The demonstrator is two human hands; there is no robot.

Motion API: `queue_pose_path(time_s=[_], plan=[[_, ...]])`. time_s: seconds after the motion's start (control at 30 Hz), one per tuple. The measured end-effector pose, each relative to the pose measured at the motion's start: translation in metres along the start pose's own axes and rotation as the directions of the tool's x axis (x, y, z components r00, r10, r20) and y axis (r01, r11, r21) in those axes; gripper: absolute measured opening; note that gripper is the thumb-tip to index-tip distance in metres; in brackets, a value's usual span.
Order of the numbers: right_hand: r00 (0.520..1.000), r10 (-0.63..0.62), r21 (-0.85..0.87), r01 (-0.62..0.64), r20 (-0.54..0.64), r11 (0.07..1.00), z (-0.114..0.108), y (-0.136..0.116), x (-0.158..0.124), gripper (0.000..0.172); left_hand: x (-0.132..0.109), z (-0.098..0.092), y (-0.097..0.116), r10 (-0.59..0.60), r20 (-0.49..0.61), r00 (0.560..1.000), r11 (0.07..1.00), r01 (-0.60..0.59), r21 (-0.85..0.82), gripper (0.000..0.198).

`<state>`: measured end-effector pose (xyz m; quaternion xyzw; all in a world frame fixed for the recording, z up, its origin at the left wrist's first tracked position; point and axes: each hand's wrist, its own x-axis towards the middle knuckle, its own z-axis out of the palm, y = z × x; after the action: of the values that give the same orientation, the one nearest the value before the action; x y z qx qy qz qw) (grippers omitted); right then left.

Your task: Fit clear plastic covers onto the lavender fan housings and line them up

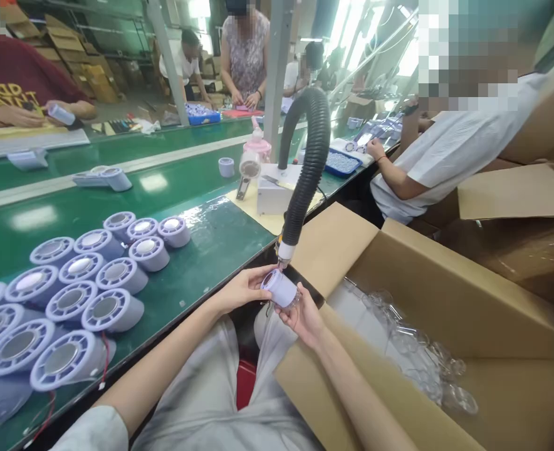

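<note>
Between my two hands is a lavender cylindrical housing (281, 288), held just under the tip of a black flexible hose (308, 156). My left hand (246, 289) grips its left side, fingers along the top edge and thumb below. My right hand (304, 315) is closed round its lower right end, where a clear plastic part (294, 302) shows partly behind the fingers. The hose's white nozzle (286, 252) points down at the housing's upper rim. Many similar lavender housings (65, 360) with round silver centres stand on the green table (211, 241) at the left.
An open cardboard box (446, 294) at the right holds clear plastic parts (413, 341). A white box (273, 197) and a pink bottle (257, 147) stand behind the hose. Several people work around the table, one in a white shirt (465, 138) at the right.
</note>
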<state>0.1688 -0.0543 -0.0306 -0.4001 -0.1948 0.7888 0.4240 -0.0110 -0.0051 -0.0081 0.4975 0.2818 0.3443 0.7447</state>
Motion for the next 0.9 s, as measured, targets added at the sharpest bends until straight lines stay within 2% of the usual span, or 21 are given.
queue_pose_path(time_s=[0.13, 0.37, 0.47, 0.57, 0.67, 0.73, 0.77, 0.8, 0.83, 0.87, 0.9], plan=[[1.000, 0.001, 0.015, -0.001, 0.011, 1.000, -0.002, -0.004, 0.013, 0.060, 0.009, -0.008, 0.005, -0.006, 0.001, 1.000, 0.999, 0.006, 0.051, 0.070], [0.995, 0.087, -0.036, -0.086, 0.049, 0.996, 0.006, -0.009, 0.011, 0.062, -0.008, -0.011, 0.011, 0.010, 0.011, 1.000, 0.995, -0.011, 0.094, 0.065], [0.983, 0.168, -0.089, -0.161, 0.068, 0.983, 0.013, -0.012, -0.006, 0.065, -0.026, -0.004, 0.015, 0.036, 0.032, 0.999, 0.987, -0.040, 0.155, 0.066], [0.956, 0.279, -0.134, -0.265, 0.092, 0.955, 0.021, -0.014, -0.032, 0.070, -0.049, 0.009, 0.018, 0.072, 0.079, 0.994, 0.951, -0.093, 0.296, 0.071], [0.900, 0.419, -0.188, -0.393, 0.123, 0.900, 0.025, -0.014, -0.058, 0.077, -0.073, 0.026, 0.022, 0.070, 0.106, 0.992, 0.910, -0.107, 0.400, 0.065], [0.860, 0.491, -0.269, -0.443, 0.143, 0.855, 0.025, -0.011, -0.073, 0.083, -0.087, 0.037, 0.024, 0.045, 0.080, 0.996, 0.918, -0.073, 0.389, 0.060], [0.854, 0.496, -0.319, -0.432, 0.155, 0.843, 0.023, -0.009, -0.079, 0.085, -0.094, 0.042, 0.026, 0.021, 0.052, 0.998, 0.931, -0.038, 0.364, 0.060], [0.875, 0.454, -0.371, -0.372, 0.165, 0.851, 0.021, -0.006, -0.084, 0.086, -0.099, 0.046, 0.027, -0.012, 0.021, 1.000, 0.943, 0.004, 0.332, 0.060], [0.917, 0.354, -0.422, -0.253, 0.181, 0.870, 0.018, -0.003, -0.089, 0.083, -0.104, 0.050, 0.028, -0.049, -0.006, 0.999, 0.954, 0.049, 0.296, 0.061], [0.959, 0.197, -0.483, -0.078, 0.203, 0.872, 0.015, -0.001, -0.093, 0.079, -0.109, 0.053, 0.029, -0.081, -0.029, 0.996, 0.963, 0.086, 0.254, 0.061], [0.970, 0.001, -0.554, 0.138, 0.243, 0.821, 0.012, 0.001, -0.096, 0.073, -0.112, 0.056, 0.030, -0.105, -0.047, 0.993, 0.971, 0.113, 0.209, 0.062]])
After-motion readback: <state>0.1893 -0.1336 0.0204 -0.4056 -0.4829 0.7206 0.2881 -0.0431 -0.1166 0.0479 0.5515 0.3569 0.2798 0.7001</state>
